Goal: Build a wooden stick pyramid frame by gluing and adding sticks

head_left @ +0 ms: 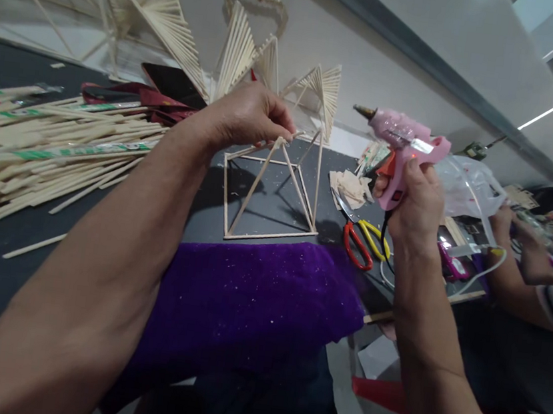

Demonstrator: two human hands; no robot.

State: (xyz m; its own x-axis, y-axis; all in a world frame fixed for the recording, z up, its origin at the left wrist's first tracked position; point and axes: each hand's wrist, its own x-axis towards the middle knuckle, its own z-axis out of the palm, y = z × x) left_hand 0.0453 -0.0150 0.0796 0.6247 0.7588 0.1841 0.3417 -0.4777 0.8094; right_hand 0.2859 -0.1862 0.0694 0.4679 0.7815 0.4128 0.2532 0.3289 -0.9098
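Observation:
A frame of thin wooden sticks (270, 238) stands on the dark table, with a square base and sticks rising to peaks. My left hand (255, 114) pinches the top of this frame, its thumb and fingers pressed together at the joint. Raised to the right of the frame, my right hand (416, 194) is wrapped round the handle of a pink glue gun (399, 129). The gun's metal nozzle points left, away from the frame's top. A purple cloth (260, 292) with pale specks lies in front of the frame.
Loose and bagged sticks (76, 149) cover the left of the table. Scissors (358, 245) with red and yellow handles lie right of the frame. Finished stick models (171, 23) stand along the wall. Another person's arm (511, 269) reaches in at the right, near a plastic bag (465, 183).

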